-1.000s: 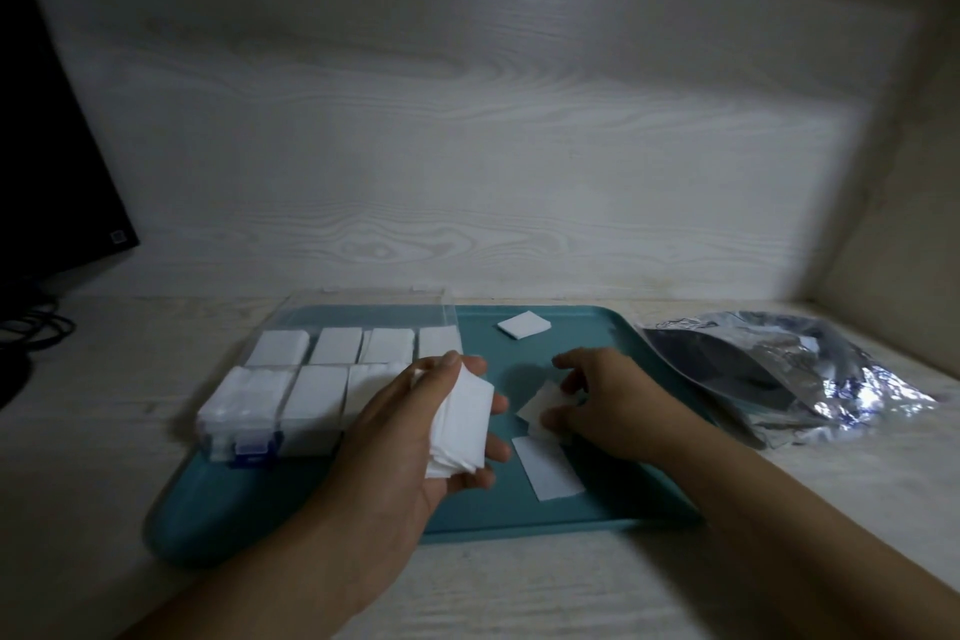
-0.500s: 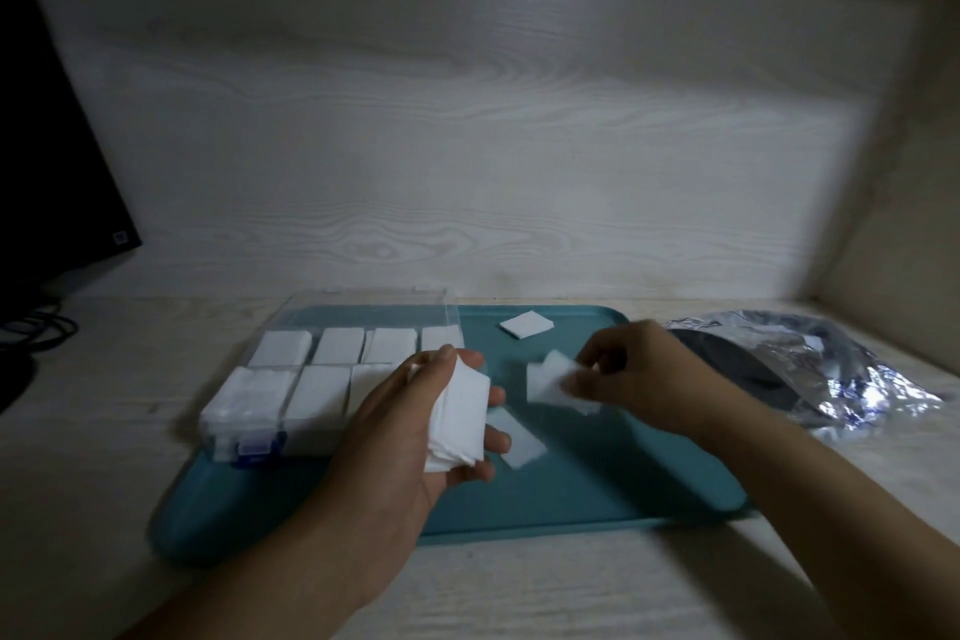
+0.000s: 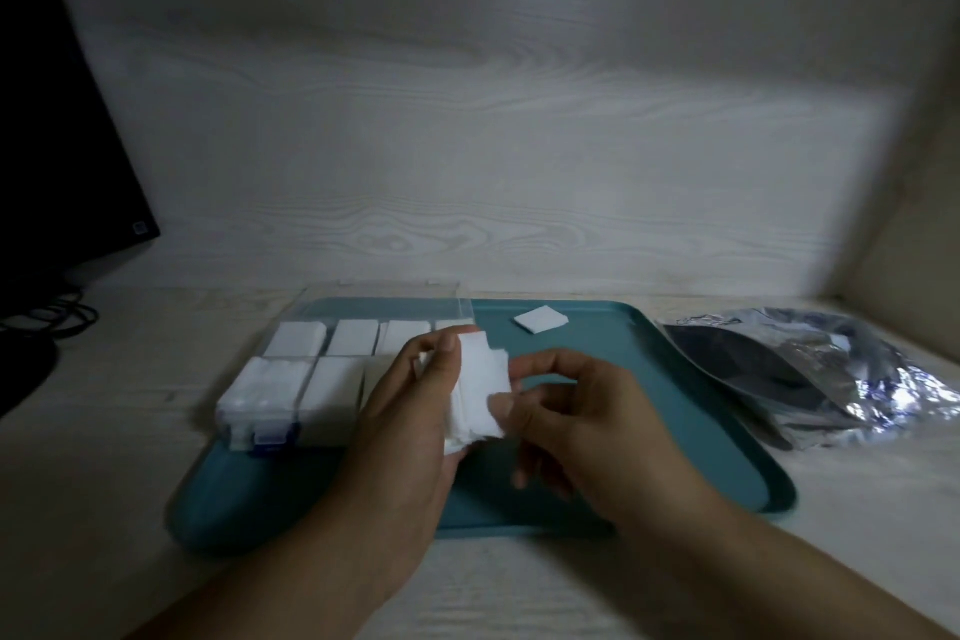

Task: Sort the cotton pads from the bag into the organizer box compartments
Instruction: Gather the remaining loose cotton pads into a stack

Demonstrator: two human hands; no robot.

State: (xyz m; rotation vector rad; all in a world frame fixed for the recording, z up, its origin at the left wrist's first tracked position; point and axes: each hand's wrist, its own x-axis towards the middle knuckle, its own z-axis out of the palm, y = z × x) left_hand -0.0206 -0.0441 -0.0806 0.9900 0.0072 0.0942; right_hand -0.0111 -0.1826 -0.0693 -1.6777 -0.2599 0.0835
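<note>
white cotton pads [image 3: 478, 390], teal tray [image 3: 675, 411], silver bag [image 3: 841, 369]

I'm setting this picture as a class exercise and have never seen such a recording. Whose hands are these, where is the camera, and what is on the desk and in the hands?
No machine here: a person wears a camera on the head, looking down at both bare hands. The left hand holds a stack of white cotton pads; the right hand touches that stack. On the wooden desk sits a teal tray. On it stands a clear organizer box, its visible compartments filled with pads, and one loose pad lies at the tray's back. A crumpled silver bag lies to the right.
</note>
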